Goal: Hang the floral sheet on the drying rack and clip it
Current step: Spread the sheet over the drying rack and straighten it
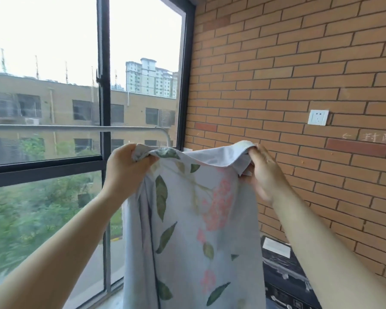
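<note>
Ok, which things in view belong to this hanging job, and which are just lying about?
For the job: floral sheet, gripped at its top edge by left hand and right hand; drying rack rail. No clips in view.
Just lying about: wall socket, black case, window frame.

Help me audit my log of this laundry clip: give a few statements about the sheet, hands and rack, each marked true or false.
1. The left hand and right hand both grip the top edge of the floral sheet. True.
2. The sheet is draped over the drying rack rail. False: it is held up in front of and below the rail, not over it.
3. A clip is fastened on the sheet. False: no clip is visible.
4. A white socket sits on the brick wall. True.
</note>
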The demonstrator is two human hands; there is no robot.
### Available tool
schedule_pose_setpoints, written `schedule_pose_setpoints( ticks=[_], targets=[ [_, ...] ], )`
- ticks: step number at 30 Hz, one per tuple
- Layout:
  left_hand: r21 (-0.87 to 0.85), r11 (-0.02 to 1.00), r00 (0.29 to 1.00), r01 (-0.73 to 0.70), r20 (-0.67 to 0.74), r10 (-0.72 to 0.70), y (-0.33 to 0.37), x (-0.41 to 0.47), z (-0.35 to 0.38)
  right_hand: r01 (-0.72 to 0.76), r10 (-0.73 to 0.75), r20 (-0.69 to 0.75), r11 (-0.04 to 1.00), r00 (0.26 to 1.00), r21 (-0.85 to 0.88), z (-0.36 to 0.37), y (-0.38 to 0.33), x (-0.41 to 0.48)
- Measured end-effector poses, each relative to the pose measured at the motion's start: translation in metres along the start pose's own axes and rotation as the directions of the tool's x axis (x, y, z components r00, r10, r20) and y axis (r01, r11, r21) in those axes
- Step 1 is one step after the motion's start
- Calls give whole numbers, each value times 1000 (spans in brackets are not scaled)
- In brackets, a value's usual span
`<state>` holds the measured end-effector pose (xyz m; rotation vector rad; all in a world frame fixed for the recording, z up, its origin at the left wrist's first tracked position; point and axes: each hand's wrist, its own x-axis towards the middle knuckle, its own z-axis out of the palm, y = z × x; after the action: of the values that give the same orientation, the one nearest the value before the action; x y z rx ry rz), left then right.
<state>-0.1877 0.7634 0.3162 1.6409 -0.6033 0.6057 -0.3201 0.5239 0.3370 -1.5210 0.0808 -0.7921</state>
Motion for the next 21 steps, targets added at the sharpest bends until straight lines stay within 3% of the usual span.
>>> schedule_pose_setpoints(
  ticks=[5,10,14,21],
  targets=[
    [-67,994,989,-87,-122,78,3,86,-55,141,-142,74,990,987,11,77,-16,55],
    [-8,980,943,-197,-275,188,11,152,-123,208,-217,134,975,967,79,160,-23,107],
    [38,983,940,-179,-289,182,-18,170,-161,233,-250,139,964,958,127,221,-6,128],
    [125,981,926,-151,-329,184,-58,191,-193,393,-394,150,919,907,40,284,6,164]
  ],
)
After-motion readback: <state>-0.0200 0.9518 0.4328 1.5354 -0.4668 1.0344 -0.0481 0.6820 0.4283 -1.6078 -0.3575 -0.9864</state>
